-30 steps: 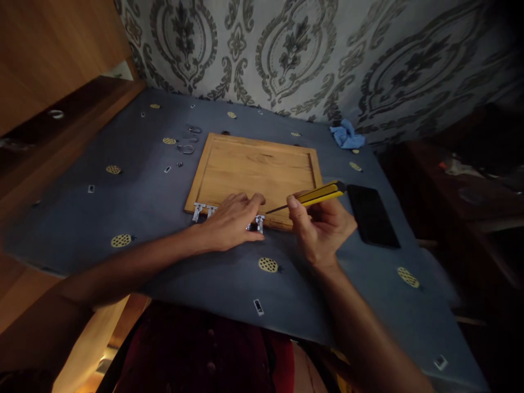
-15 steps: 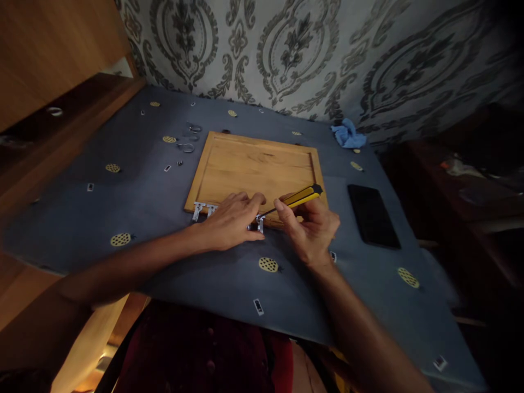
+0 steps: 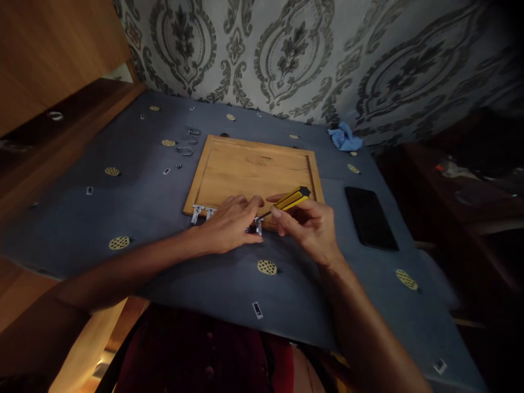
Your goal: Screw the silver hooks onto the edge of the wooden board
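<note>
A wooden panel with a raised frame lies flat on the table. Small silver metal brackets sit along its near edge. My left hand rests over that edge, thumb below and fingers above, closed around another metal bracket that it partly hides. In my right hand is a yellow-and-black screwdriver, held tilted between thumb and fingers. Its tip meets the bracket beside my left thumb and index finger; the screw itself is too small to make out.
Several metal hooks and small loose screws lie left of the panel on the blue patterned tablecloth. A black phone lies to the right, with a crumpled blue cloth behind it. A wooden cabinet stands at left.
My right hand has turned the screwdriver, and its handle has swung a little left and more upright. My left hand stays on the bracket. The view has shifted slightly.
</note>
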{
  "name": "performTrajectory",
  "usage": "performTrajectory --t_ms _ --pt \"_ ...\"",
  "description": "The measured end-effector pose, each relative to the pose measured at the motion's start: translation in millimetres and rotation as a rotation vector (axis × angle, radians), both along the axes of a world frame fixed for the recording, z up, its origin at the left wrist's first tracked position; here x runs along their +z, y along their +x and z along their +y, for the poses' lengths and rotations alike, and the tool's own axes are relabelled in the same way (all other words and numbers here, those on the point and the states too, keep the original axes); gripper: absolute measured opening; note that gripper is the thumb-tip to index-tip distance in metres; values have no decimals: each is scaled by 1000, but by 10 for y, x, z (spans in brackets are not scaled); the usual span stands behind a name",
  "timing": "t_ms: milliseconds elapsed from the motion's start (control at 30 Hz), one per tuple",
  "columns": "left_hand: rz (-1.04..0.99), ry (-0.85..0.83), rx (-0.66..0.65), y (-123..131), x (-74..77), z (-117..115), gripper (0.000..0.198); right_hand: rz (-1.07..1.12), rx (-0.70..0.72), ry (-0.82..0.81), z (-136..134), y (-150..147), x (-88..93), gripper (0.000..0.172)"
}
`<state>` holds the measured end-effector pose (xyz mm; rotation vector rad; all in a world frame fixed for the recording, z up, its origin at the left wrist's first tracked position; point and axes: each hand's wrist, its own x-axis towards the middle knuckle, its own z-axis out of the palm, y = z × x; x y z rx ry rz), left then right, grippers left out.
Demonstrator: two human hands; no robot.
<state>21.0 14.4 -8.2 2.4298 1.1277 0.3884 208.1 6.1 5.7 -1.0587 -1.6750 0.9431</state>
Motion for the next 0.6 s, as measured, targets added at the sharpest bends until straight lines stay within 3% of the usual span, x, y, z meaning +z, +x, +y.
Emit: performTrajectory --t_ms 133,267,400,600 --pt "21 -2 19 5 9 -2 55 -69 -142 113 20 11 -72 28" --pt "-2 1 31 6 11 -5 51 -140 -317 259 26 -7 -182 45" --pt "0 -6 25 4 12 -3 52 -187 -354 285 17 -33 -224 51" --pt "8 -34 18 6 29 2 55 -116 -493 395 -23 -6 -207 33"
